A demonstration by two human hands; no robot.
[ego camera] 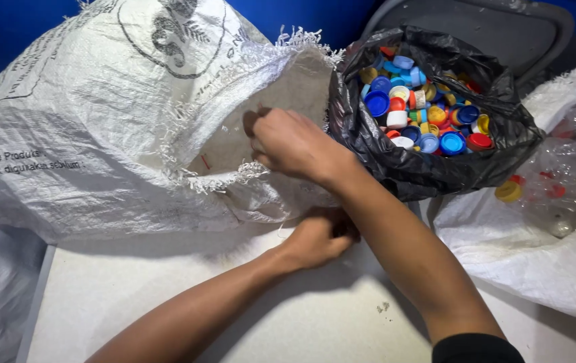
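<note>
Nearest, on the white table [167, 296]: left hand [318, 238], fingers curled shut under the lower lip of the white woven sack [100, 134], apparently pinching it. Beyond: right hand [295, 144], closed on the sack's frayed upper rim, spreading the mouth; contents unseen. Farthest: black bag [429, 168] full of coloured bottle caps [422, 107], just beside the sack.

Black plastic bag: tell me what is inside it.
The black plastic bag holds loose bottle caps in blue, red, yellow, orange and white. Only the top layer shows; anything beneath is covered.
</note>
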